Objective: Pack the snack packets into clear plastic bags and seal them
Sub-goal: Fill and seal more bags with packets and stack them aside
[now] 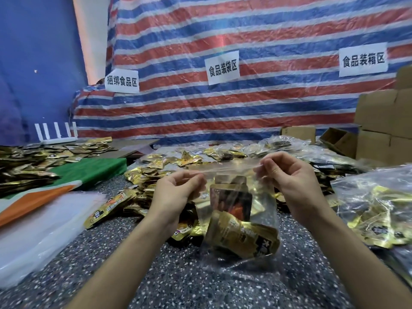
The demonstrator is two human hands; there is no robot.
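Note:
A clear plastic bag [265, 201] hangs in front of me above the speckled table, with several gold snack packets [240, 237] inside it. My left hand [176, 192] pinches the left end of the bag's top strip. My right hand [289, 177] pinches the right end, so the strip is stretched flat between them. Behind the bag lies a heap of loose gold snack packets [151, 172].
A stack of empty clear bags [40, 230] lies at the left over orange and green cloth [93, 172]. More gold packets [33, 161] pile at far left. Filled bags [376, 210] sit at right. Cardboard boxes [383, 128] stand at back right before a striped tarp.

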